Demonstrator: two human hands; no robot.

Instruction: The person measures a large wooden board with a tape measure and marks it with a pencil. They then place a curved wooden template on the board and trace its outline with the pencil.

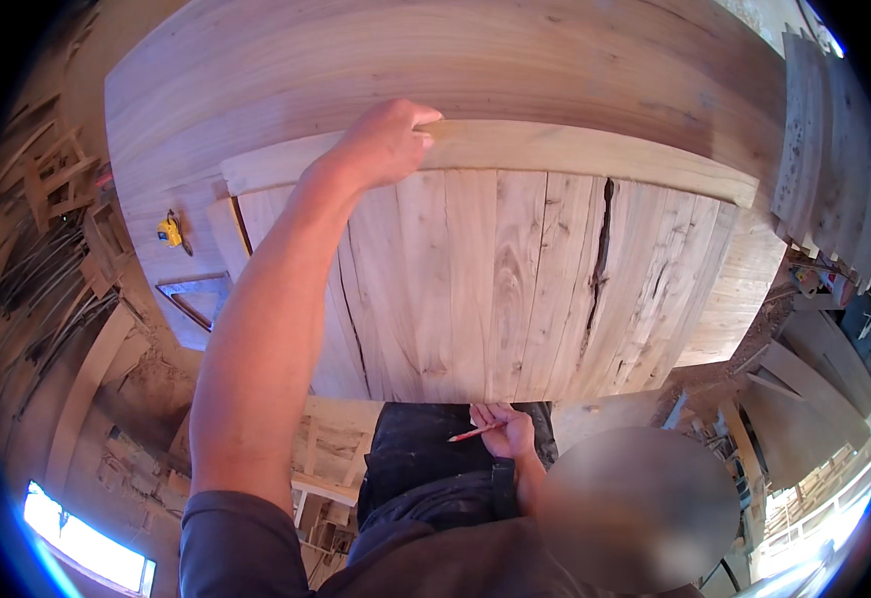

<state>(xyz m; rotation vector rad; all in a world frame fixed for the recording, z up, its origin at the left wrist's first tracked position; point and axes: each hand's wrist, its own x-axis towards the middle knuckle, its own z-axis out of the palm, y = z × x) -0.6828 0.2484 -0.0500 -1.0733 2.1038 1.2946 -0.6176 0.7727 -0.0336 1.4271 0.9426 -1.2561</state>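
Note:
A wide panel of joined planks [470, 279], with dark cracks running along some boards, lies in front of me on a larger wooden tabletop [555, 60]. Across its far edge runs a long pale wooden strip [595, 149]. My left hand [385, 142] is closed at the far edge of this strip, left of its middle, with the index finger and thumb toward the right. By the panel's near edge, in front of my lap, my right hand [510, 431] holds a red pencil [475, 433] whose tip points left; the panel's edge hides some of that hand.
On the tabletop left of the panel lie a yellow tape measure [169, 231] and a triangular set square [191, 299]. Grey rough boards [819, 149] stand at the far right. Wood scraps [56, 189] and sticks lie on the floor at left; sheet offcuts [804, 379] lean at right.

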